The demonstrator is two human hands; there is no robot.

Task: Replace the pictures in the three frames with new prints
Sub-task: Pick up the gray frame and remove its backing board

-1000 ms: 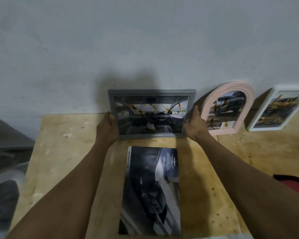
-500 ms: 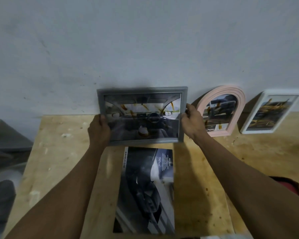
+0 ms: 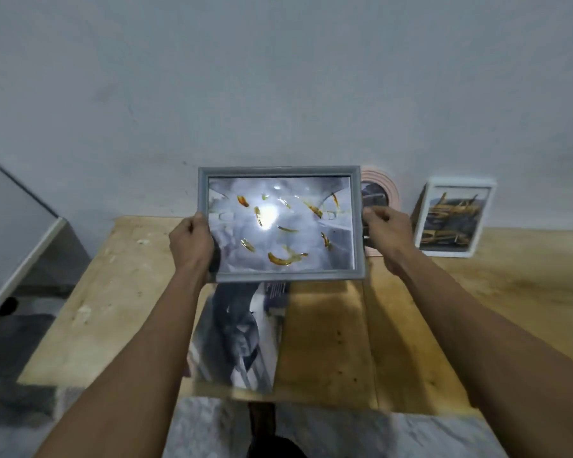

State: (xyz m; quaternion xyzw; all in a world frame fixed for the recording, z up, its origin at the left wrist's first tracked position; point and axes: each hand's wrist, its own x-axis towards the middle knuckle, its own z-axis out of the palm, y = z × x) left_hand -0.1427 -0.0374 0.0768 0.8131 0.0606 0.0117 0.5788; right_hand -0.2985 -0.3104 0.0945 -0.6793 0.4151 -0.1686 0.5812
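I hold a grey rectangular frame (image 3: 280, 171) in the air above the wooden table (image 3: 510, 285), tilted toward me, its glass glaring with a light reflection over the picture. My left hand (image 3: 189, 242) grips its left edge and my right hand (image 3: 386, 229) its right edge. Below it a dark car print (image 3: 242, 338) lies flat on the table. A pink arched frame (image 3: 392, 193) leans on the wall, mostly hidden behind the grey frame. To its right a white frame (image 3: 455, 218) with a yellowish picture leans on the wall.
A grey wall (image 3: 278, 77) stands right behind the table. A grey-topped surface (image 3: 17, 226) sits lower at the left. Marbled floor (image 3: 377, 434) shows past the table's near edge.
Both hands have lifted the grey frame off the wall and table, brought it toward me and tilted it back. It now covers most of the pink frame.
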